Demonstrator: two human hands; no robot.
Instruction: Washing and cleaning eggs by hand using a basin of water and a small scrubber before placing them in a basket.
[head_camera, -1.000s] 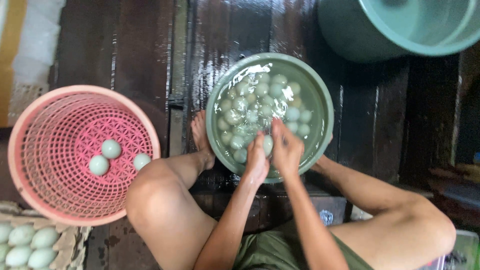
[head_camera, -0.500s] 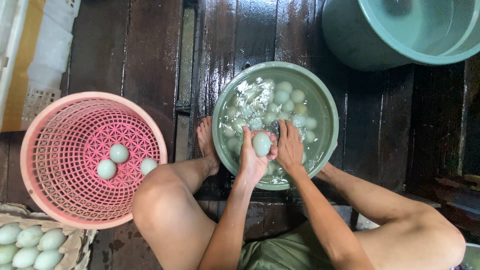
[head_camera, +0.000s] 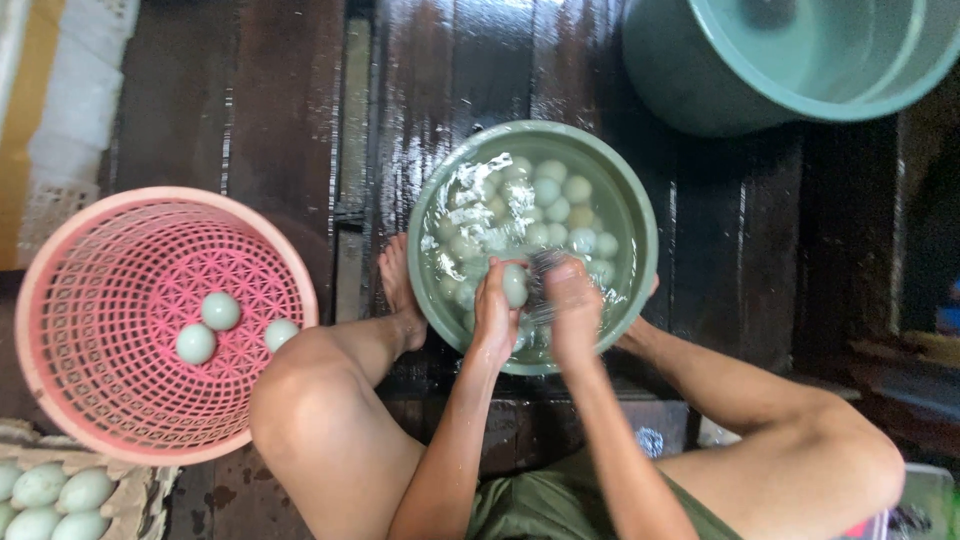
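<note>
Scrub step: your left hand (head_camera: 494, 305) pinches a pale egg (head_camera: 515, 285) over the green basin (head_camera: 640, 215) of water and eggs. Your right hand (head_camera: 572, 300) is closed on a metal scrubber (head_camera: 540, 268) against it. Probably next: egg to pink basket (head_camera: 60, 260), where three eggs (head_camera: 220, 311) lie; keep the wet egg held firmly.

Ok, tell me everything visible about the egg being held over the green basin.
The egg is pale green, smooth and wet-looking, held roughly upright in the left hand just above the water of the green basin. The right hand presses a grey scrubbing pad against its side. No cracks show.
</note>
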